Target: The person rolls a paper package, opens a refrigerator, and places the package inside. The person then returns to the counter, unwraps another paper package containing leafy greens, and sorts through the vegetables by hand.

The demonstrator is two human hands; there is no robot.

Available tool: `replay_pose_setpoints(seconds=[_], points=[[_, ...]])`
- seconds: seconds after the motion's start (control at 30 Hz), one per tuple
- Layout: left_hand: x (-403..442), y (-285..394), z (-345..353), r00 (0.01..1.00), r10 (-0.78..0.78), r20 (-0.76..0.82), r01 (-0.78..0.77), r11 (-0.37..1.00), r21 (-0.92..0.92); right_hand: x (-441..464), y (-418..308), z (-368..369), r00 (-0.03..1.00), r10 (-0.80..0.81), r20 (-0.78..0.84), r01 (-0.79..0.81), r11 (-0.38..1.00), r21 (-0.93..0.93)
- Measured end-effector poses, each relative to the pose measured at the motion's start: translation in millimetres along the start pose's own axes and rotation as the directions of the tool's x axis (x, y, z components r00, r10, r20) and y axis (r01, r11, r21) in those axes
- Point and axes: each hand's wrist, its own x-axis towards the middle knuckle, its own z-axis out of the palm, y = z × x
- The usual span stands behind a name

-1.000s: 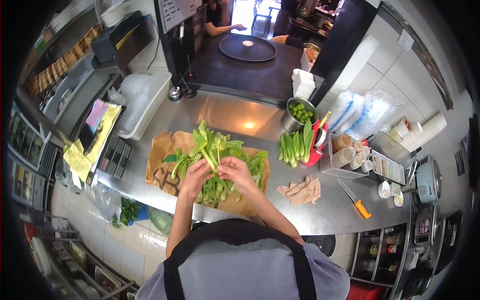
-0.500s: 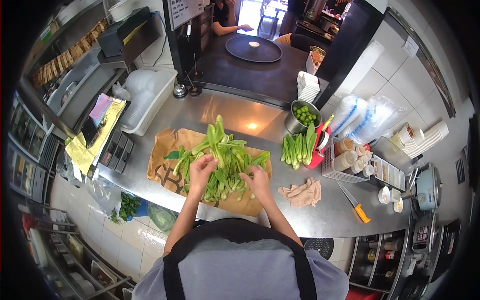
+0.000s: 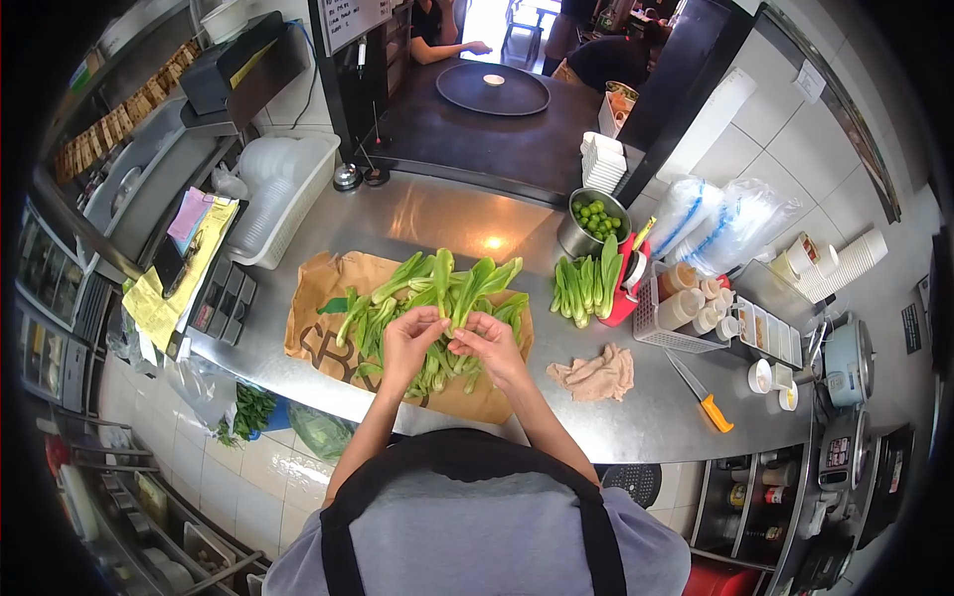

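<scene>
Both hands meet over a heap of leafy greens (image 3: 383, 316) spread on a brown paper bag (image 3: 314, 288). My left hand (image 3: 413, 343) is closed on the base of a green stalk whose leaf points away from me. Beside it, my right hand (image 3: 487, 346) pinches the base of a bunch of greens (image 3: 482, 282), its leaves fanning up and to the right. The fingertips of the two hands nearly touch. Another group of greens (image 3: 586, 288) lies on the steel counter to the right, next to a red object (image 3: 624, 298).
A crumpled cloth (image 3: 593, 373) and an orange-handled knife (image 3: 714, 411) lie on the right. Behind are a pot of green limes (image 3: 596, 217) and a basket of bottles (image 3: 680, 340). A person's arm (image 3: 447, 50) shows beyond the round tray (image 3: 493, 87).
My right hand has moved from the heap's right side up beside my left hand and now holds greens. The left hand has shifted slightly right.
</scene>
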Motion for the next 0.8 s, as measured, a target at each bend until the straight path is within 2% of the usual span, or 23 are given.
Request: replay_pose_setpoints(seconds=[0.37, 0.5, 0.6, 0.7, 0.8], points=[[0, -1, 9, 0.985, -0.014, -0.172, -0.027, 0.971, -0.237, 8, 18, 9, 0.991, -0.021, -0.136, 0.069, 0.931, 0.359], [0, -6, 9, 0.974, -0.059, -0.219, -0.035, 0.916, -0.401, 12, 24, 12, 0.987, -0.056, -0.151, 0.119, 0.885, 0.45], [0, -2, 6, 0.968, -0.184, -0.17, 0.065, 0.839, -0.541, 13, 19, 15, 0.994, -0.041, -0.105, 0.09, 0.853, 0.515], [-1, 0, 2, 0.953, -0.276, -0.129, 0.13, 0.752, -0.646, 11, 16, 19, 0.993, -0.086, -0.082, 0.115, 0.866, 0.486], [7, -14, -24, 0.945, -0.299, -0.135, 0.104, 0.662, -0.742, 10, 7, 10, 0.984, -0.152, -0.092, 0.177, 0.885, 0.43]])
